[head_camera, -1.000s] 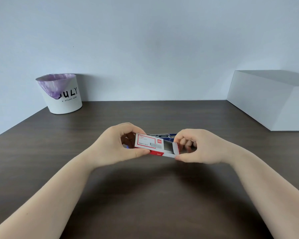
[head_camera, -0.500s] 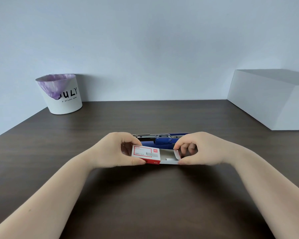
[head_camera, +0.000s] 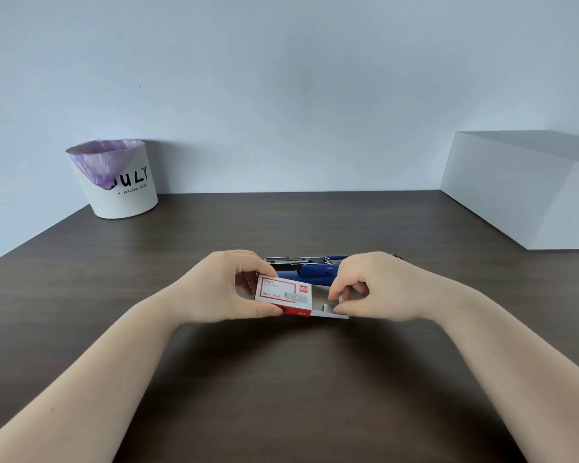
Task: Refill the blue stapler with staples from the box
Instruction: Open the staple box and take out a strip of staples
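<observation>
A small red-and-white staple box [head_camera: 281, 296] is held just above the dark table, its grey inner tray [head_camera: 328, 310] slid out to the right. My left hand [head_camera: 221, 290] grips the box sleeve from the left. My right hand [head_camera: 371, 289] has thumb and fingers pinched at the tray's open end, on small pale staples there. Just behind the box lies the blue stapler [head_camera: 311, 270], swung open flat, with its metal staple channel [head_camera: 295, 260] exposed; my right hand hides its right end.
A white bin [head_camera: 121, 192] with a purple liner stands at the back left of the brown table [head_camera: 281, 379]. A large white box [head_camera: 528, 192] sits at the back right against the wall.
The box dropped lower toward the table and levelled out. The inner tray has slid out further to the right, and my right fingers now pinch inside it.
</observation>
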Action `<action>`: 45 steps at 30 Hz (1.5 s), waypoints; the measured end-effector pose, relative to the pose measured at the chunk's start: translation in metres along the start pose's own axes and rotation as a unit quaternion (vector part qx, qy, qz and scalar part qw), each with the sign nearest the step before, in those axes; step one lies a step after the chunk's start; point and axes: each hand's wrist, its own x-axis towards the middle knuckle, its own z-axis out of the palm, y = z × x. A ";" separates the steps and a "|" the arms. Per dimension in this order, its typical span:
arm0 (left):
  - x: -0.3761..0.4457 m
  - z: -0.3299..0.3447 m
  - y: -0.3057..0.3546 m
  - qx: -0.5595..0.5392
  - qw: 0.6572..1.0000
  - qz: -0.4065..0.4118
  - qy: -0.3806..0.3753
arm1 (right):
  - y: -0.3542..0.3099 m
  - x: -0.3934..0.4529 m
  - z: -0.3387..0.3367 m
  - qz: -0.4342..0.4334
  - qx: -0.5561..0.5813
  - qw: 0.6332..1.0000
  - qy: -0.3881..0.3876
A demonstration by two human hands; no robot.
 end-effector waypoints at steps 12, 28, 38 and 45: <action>0.002 0.004 -0.003 0.040 0.999 -0.004 -0.003 | -0.001 0.009 0.008 0.021 0.085 0.992 0.094; 0.002 0.010 -0.002 0.050 0.998 -0.024 -0.029 | 0.009 -0.001 -0.001 0.124 0.270 0.954 0.028; 0.003 0.016 0.004 0.069 0.997 -0.019 -0.031 | 0.004 0.004 0.008 0.083 0.216 0.973 0.014; 0.003 0.018 0.009 0.079 0.996 -0.011 -0.038 | 0.006 0.003 0.005 0.069 0.188 0.979 0.026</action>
